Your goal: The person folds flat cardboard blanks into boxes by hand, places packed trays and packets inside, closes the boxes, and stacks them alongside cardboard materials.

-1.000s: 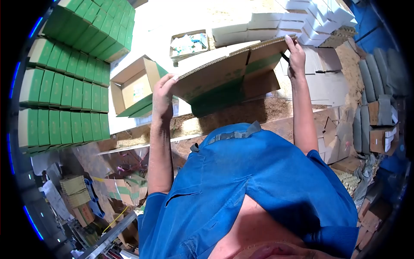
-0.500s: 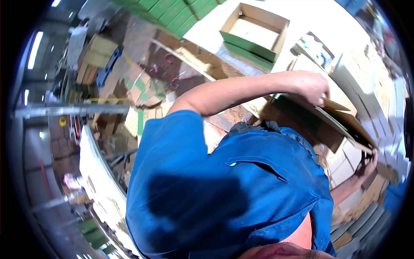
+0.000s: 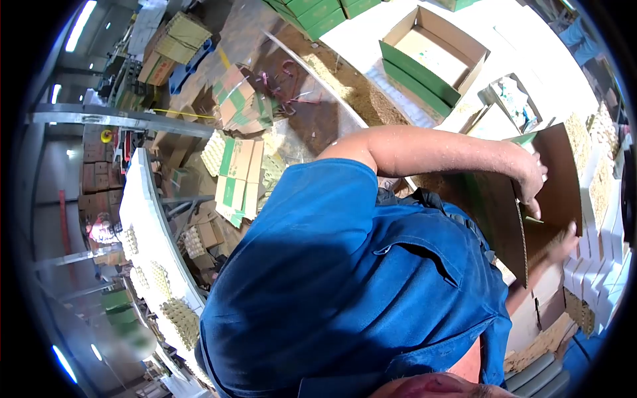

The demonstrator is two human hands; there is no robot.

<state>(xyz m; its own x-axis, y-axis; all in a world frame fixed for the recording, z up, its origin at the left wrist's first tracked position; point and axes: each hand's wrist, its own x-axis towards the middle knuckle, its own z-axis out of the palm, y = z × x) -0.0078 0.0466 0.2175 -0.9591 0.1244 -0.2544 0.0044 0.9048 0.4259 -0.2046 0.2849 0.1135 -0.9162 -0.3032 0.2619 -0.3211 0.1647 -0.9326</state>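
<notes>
A brown cardboard box [image 3: 559,174] with green on its outside stands opened out against the front of my blue shirt. My left hand [image 3: 531,178] reaches over its near wall, with fingers apart and pointing down inside the box. My right hand [image 3: 563,247] is at the box's lower edge on the right, its fingers stretched out and somewhat blurred. Part of my right forearm is hidden behind the box. Beyond my left arm, another open green and brown box [image 3: 434,53] sits on the white tabletop [image 3: 358,33].
An open container with white and blue pieces [image 3: 514,99] stands beyond the box. Stacked white cartons [image 3: 600,259] are at the right. Green boxes [image 3: 312,14] are piled at the top. Flattened cardboard [image 3: 240,174] and egg trays [image 3: 213,154] lie to the left, below a metal beam [image 3: 119,119].
The box has gone from nearly folded to spread open, its far wall now upright. My left hand has moved right and down into it; my right hand's fingers have straightened off its edge.
</notes>
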